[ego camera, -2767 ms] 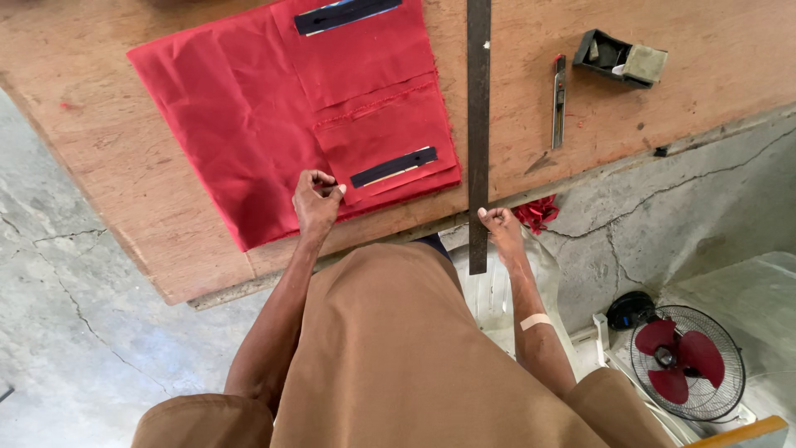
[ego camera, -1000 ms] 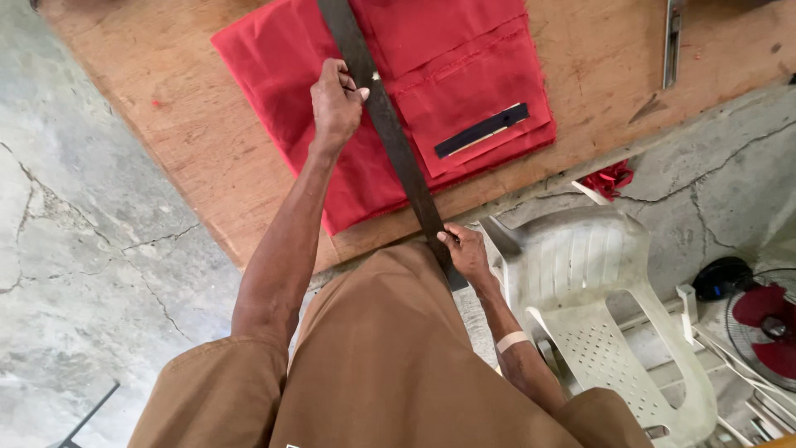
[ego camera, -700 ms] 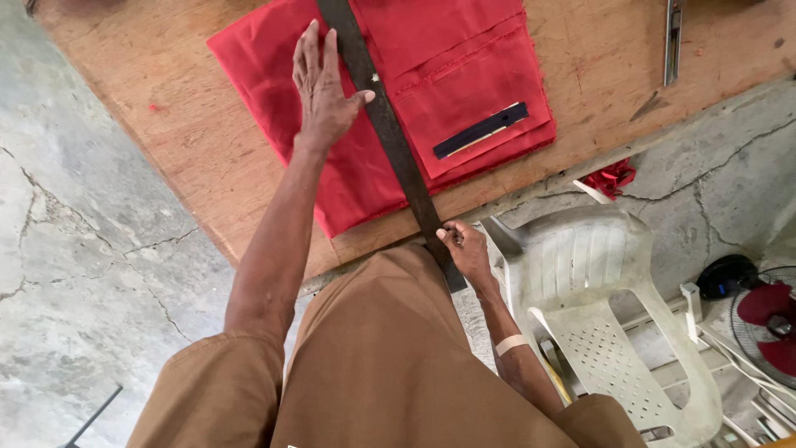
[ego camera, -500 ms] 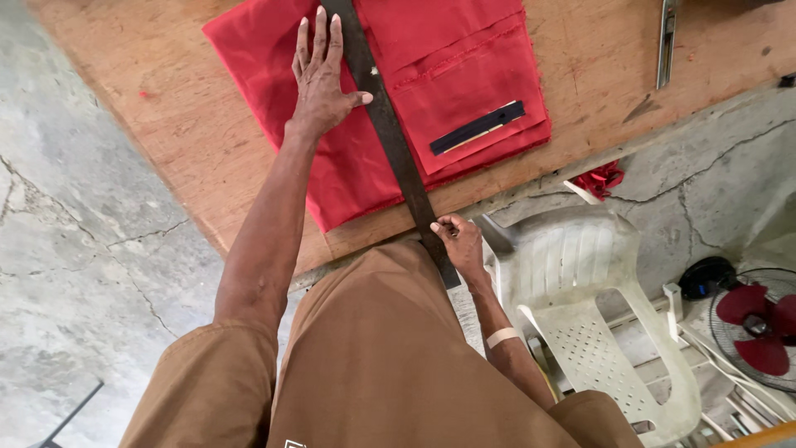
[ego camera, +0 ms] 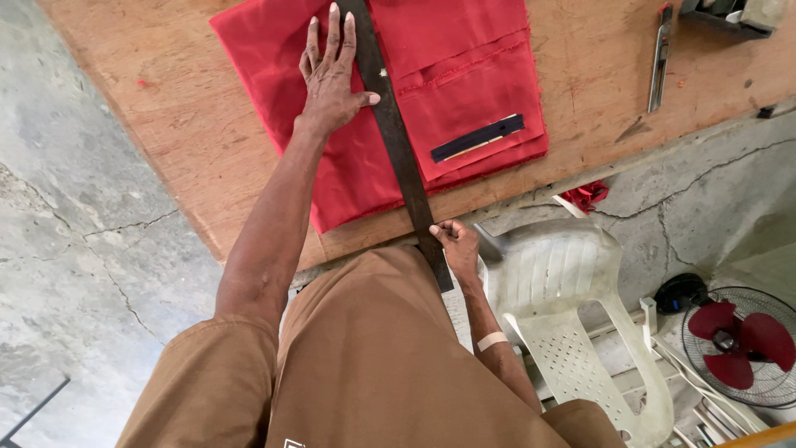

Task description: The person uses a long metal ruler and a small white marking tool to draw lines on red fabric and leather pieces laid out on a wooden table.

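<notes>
One long dark metal ruler (ego camera: 398,145) lay slantwise across one piece of red cloth (ego camera: 464,99) spread on the wooden table (ego camera: 207,141), its near end jutting past the table's edge toward the person. The left hand (ego camera: 332,79) lay flat with fingers spread, palm down on the cloth and thumb against the ruler's left edge, clamping nothing. The right hand (ego camera: 454,245) was closed around the ruler's near end, just off the table's edge. To the right of the ruler, one dark strip with a pale edge (ego camera: 477,138) lay on a folded panel of the cloth. Farther right of the ruler, on bare wood, lay one slim knife-like tool (ego camera: 658,58), and beyond it one boxy object (ego camera: 730,12) at the picture's top edge. Below the table's edge, right of the ruler, hung one red scrap (ego camera: 585,197); beneath it stood one white plastic chair (ego camera: 580,307) and one fan with red blades (ego camera: 740,347).
</notes>
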